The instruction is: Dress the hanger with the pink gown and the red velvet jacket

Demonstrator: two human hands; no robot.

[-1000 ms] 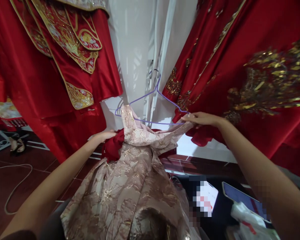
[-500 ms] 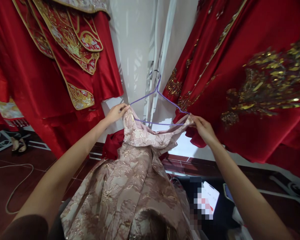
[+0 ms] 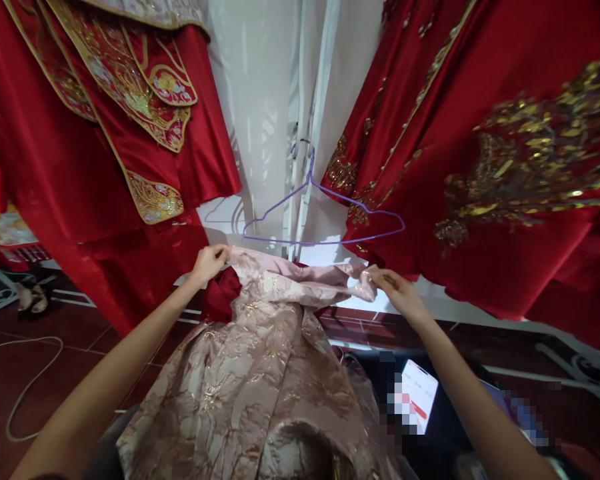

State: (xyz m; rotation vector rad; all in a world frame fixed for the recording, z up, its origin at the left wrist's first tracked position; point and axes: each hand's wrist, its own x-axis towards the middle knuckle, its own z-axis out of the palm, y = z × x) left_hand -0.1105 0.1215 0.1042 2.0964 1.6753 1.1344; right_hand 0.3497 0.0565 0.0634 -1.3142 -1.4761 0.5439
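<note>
A pale pink brocade dress (image 3: pixel 260 353) with gold thread spreads down toward me, its top edge stretched between my hands. My left hand (image 3: pixel 211 261) pinches the left shoulder of the dress. On the other side, my right hand (image 3: pixel 397 290) grips the right shoulder, where the fabric bunches. Just above the neckline hangs a thin purple hanger (image 3: pixel 325 241), apart from the dress with no garment on it. Its hook is up at a white upright pole (image 3: pixel 320 87). Dark red cloth (image 3: pixel 221 295) shows behind the dress near my left hand.
Red embroidered gowns (image 3: pixel 195 133) hang at the left, and a red gown with gold sequins (image 3: pixel 480 153) hangs at the right. A lit phone (image 3: pixel 419 397) lies on a dark surface at lower right. Shoes (image 3: pixel 33 300) and a pale cable (image 3: pixel 35 393) are on the tiled floor.
The dress shoulders have come off the hanger's ends, and both hands have moved down with them. The left hand also shifted left. The hanger now hangs bare.
</note>
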